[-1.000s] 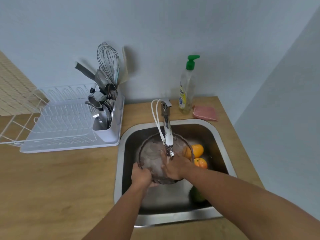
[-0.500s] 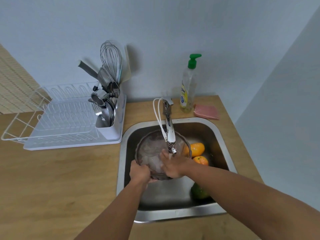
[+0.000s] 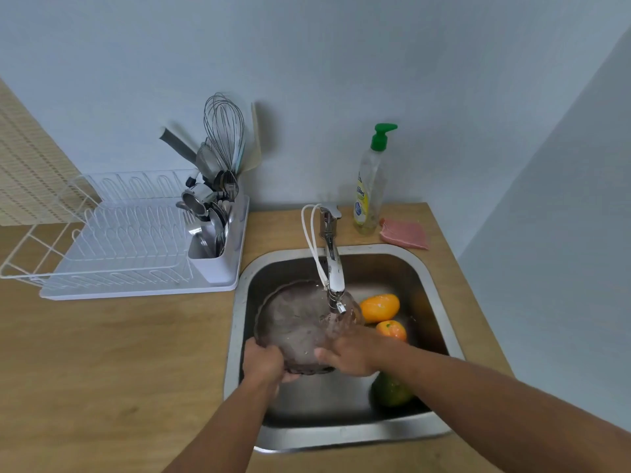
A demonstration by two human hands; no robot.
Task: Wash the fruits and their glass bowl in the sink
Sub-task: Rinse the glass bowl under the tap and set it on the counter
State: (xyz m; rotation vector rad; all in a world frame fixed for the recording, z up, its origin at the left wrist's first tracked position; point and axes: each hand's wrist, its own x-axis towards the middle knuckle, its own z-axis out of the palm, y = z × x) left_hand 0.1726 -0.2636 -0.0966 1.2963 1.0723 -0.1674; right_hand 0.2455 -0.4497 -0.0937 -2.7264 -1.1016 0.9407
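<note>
A tinted glass bowl [image 3: 293,322] is tilted inside the steel sink [image 3: 440,295], under the tap [image 3: 333,271], where water runs onto its right side. My left hand [image 3: 263,361] grips the bowl's near-left rim. My right hand [image 3: 351,351] lies flat against the bowl's inner near-right side, fingers spread. Two orange fruits [image 3: 379,307] [image 3: 392,330] sit on the sink floor to the right of the bowl. A green fruit [image 3: 389,392] lies nearer me, partly hidden under my right forearm.
A dish soap bottle [image 3: 370,186] with a green pump and a pink sponge [image 3: 404,233] stand behind the sink. A white dish rack [image 3: 119,240] with a utensil holder [image 3: 218,213] sits on the wooden counter [image 3: 102,370] to the left.
My right hand has slid toward me and leftward across the bowl's inside. The bowl has tipped a little to the left in my left hand's grip.
</note>
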